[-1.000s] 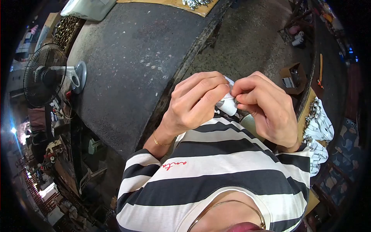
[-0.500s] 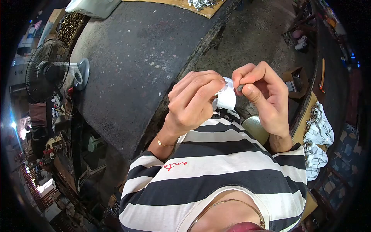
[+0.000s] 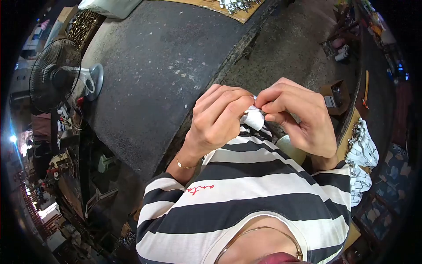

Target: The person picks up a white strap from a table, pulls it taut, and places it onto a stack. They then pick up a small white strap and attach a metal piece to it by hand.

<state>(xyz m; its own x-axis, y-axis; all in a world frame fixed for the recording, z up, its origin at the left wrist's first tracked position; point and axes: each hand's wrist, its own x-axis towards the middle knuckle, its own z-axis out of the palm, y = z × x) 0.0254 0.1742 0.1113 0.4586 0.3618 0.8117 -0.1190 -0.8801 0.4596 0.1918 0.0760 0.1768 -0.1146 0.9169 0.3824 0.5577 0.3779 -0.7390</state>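
Above my lap, my left hand [image 3: 222, 114] is closed round a folded white ribbed strap [image 3: 254, 119], holding it between thumb and fingers. Part of the strap hangs below the fingertips. My right hand [image 3: 301, 116] meets it from the other side, thumb and fingers pinched close to the strap's upper end and nearly touching the left fingertips. What sits in that pinch is hidden by the fingers.
A dark worktable [image 3: 154, 66] stretches ahead and left, bearing a fan [image 3: 55, 81]. Metal parts [image 3: 237, 5] lie on cardboard at its far end. Bundled white straps [image 3: 362, 147] rest at right, near an open cardboard box [image 3: 336, 97]. A round container [image 3: 290, 147] stands below my right hand.
My right hand has turned over and moved left to the strap. The small dark grey piece seen between its fingers is now out of sight. The left hand keeps its hold.
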